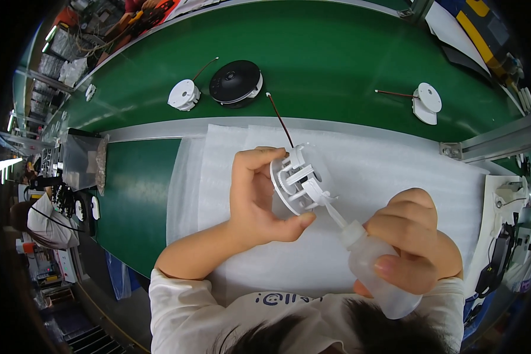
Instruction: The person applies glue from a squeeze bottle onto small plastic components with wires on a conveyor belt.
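My left hand (255, 197) grips a round white plastic part (298, 180) by its rim, tilted on edge above a white foam sheet (395, 171). A thin dark red wire (280, 118) runs up from the part. My right hand (416, 239) squeezes a translucent squeeze bottle (374, 268). The bottle's thin nozzle touches the lower right side of the part.
On the green belt (312, 53) behind the foam lie a white round part with a wire (184, 94), a black round housing (236, 82) and another white part with a wire (425, 101). A clear box (79, 159) stands at left. A metal rail (495, 141) runs at right.
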Motion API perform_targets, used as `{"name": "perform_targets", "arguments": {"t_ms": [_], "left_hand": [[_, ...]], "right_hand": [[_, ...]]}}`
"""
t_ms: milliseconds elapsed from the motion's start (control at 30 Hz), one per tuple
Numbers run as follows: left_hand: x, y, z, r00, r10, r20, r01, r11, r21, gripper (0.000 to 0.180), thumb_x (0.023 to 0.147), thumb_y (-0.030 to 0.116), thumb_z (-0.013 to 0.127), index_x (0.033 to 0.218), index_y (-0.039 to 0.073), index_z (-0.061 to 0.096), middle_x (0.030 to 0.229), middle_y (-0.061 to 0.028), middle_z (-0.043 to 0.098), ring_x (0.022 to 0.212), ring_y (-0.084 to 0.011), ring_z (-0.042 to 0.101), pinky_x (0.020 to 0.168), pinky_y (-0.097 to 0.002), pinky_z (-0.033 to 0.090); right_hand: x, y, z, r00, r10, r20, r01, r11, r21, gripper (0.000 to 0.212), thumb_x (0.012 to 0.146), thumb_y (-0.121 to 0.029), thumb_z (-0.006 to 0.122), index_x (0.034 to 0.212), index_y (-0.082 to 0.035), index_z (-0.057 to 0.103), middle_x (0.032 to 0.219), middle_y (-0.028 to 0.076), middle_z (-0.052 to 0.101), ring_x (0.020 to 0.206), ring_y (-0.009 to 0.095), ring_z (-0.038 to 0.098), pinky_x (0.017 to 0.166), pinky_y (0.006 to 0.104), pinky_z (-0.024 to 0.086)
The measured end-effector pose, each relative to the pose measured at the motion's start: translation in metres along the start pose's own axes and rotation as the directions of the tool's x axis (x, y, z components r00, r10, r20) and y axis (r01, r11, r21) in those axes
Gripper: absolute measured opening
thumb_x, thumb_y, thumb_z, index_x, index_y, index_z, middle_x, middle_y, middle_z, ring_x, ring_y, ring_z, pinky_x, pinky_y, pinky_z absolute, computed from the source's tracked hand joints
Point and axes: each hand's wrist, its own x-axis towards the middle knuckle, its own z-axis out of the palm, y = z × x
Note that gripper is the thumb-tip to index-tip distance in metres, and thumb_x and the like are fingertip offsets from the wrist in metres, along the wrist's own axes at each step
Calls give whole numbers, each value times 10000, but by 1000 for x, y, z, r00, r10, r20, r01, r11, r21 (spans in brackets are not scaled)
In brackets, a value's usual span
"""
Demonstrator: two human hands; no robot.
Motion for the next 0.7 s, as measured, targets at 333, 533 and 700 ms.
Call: {"name": "perform_targets", "arguments": {"t_ms": [333, 533, 700], "left_hand": [[4, 19, 5, 899, -423, -114, 374, 876, -305, 773, 576, 450, 753, 1072, 56, 310, 1016, -108, 472, 945, -197, 507, 803, -332, 439], [2, 14, -2, 856, -508, -94, 448, 821, -352, 744, 573, 538, 703, 1043, 91, 337, 1027, -118, 484, 962, -259, 533, 791, -414, 479], [9, 16, 2, 861, -503, -76, 418, 786, -456, 633, 656, 468, 647, 1030, 57, 344, 987, -119, 500, 904, -215, 540, 769, -357, 469]], "right_hand": [[-3, 3, 2, 1000, -19, 2, 19, 1000, 19, 371, 658, -264, 674, 922, -119, 457, 674, 61, 533, 483, 138, 459, 414, 230, 299], [-3, 3, 5, 999, -40, -11, 40, 999, 25, 378, 667, -273, 671, 933, -116, 453, 676, 59, 528, 471, 132, 448, 411, 224, 293], [-4, 3, 4, 999, -49, 3, 49, 999, 13, 387, 650, -291, 686, 915, -122, 461, 678, 60, 528, 463, 130, 441, 399, 223, 284]]}}
